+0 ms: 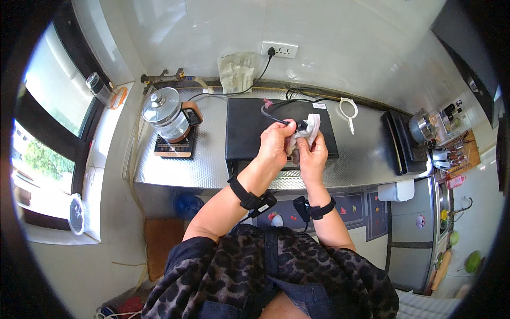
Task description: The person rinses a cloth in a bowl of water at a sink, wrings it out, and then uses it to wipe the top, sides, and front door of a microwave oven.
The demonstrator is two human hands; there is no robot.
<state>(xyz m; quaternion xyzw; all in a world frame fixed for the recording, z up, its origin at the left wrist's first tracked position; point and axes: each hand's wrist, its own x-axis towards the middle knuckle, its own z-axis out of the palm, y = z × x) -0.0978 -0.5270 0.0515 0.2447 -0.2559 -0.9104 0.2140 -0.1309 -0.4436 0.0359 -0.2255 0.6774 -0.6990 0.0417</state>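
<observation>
My left hand [275, 141] grips a black power cord [275, 117] close to its dark plug [301, 126]. My right hand [312, 153] holds a crumpled whitish cloth or wipe [310, 129] against the plug, so part of the plug is hidden. Both hands are above a black box-shaped appliance [247, 131] on the textured metal counter [211, 167]. The cord runs back over the appliance's top, where a small pink tie [267, 103] sits. A white-handled strainer [349, 111] lies to the right of the appliance.
A glass kettle [167, 115] stands on a small electric base [175, 149] at the left. A plug sits in the wall socket [280, 50], beside a leaning packet [237, 73]. Black upright items [402, 143] and a metal pot [423, 125] are at the right.
</observation>
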